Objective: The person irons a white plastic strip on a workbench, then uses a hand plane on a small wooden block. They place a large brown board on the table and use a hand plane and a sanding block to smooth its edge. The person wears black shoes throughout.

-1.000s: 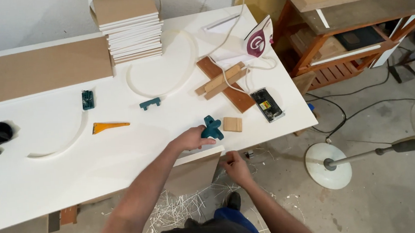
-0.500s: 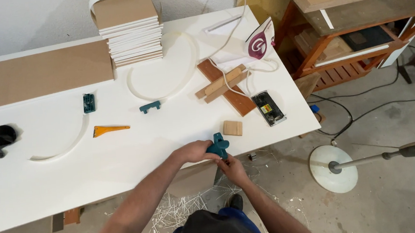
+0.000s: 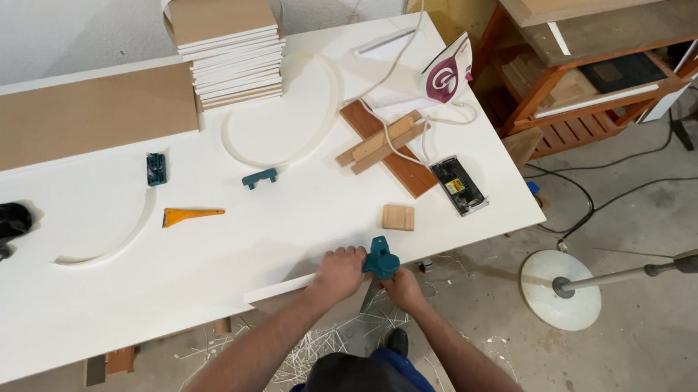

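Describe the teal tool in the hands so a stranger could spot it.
Find the white table and follow its near edge rightward. The left hand and right hand meet on the teal trimmer, larger than the teal clip mid-table.

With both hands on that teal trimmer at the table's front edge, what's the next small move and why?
Probably slide the teal edge trimmer leftward along the front edge of the white table. The left hand presses on top beside it and the right hand grips from below, near the edge's right part, and a white edge strip stands proud to the left, apparently untrimmed.
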